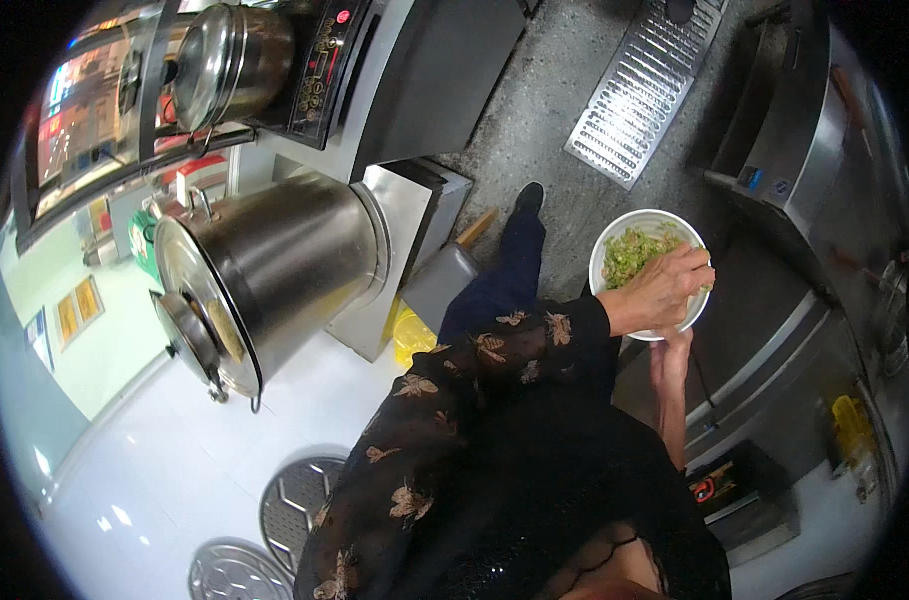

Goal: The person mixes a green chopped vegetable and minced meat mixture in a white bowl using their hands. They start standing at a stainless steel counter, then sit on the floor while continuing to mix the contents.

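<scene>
A round white bowl (601, 244) holds a chopped, pale green food mixture (634, 251). Over its right side is my left hand (660, 289), back up, with its fingers bent down at the rim and the mixture. The fingertips are hidden, so what they grip does not show. My right hand (672, 349) supports the bowl from below at the near edge, its fingers partly out of sight beneath it. The bowl is held in the air in front of my body, above the floor.
At left a tall steel stockpot (289, 255) stands on a metal base, a smaller pan (188, 334) on its lid. Beyond is a lidded pot (237, 64) by a control panel (323, 75). A drain grate (627, 112) crosses the floor. Steel equipment (784, 172) lines the right; stools (304, 499) stand lower left.
</scene>
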`<state>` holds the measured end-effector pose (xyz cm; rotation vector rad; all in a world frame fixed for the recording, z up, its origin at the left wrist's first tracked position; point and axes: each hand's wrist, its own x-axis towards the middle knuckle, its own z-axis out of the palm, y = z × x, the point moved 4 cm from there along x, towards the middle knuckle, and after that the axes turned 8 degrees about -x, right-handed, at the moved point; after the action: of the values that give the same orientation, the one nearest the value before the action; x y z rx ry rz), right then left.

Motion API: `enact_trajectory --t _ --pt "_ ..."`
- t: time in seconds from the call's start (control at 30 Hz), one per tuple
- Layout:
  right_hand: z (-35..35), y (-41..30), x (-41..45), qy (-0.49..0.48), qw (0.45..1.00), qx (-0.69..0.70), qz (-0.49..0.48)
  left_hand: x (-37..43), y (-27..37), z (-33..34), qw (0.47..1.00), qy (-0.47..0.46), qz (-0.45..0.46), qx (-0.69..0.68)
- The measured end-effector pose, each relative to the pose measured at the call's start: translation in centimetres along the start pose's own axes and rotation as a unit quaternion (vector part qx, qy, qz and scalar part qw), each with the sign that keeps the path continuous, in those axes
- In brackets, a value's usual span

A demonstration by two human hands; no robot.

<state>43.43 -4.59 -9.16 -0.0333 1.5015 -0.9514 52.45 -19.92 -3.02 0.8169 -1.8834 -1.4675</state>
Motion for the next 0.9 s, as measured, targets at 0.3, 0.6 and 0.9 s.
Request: enact_trajectory --t 0.3,0.6,0.9 --pt "5.3 7.9 6.5 0.003 0.998 0.058 0.035 -1.0 -8.5 -4.6 0.999 0.036 0.003 0.011" --pt "6.0 8.4 13.7 0.035 0.997 0.072 -0.004 -1.0 -16.5 -5.2 0.998 -0.028 0.021 0.057" --pt "5.8 9.5 16.6 -0.043 0.997 0.045 -0.054 0.3 -21.2 -4.0 0.971 -0.171 0.077 0.152"
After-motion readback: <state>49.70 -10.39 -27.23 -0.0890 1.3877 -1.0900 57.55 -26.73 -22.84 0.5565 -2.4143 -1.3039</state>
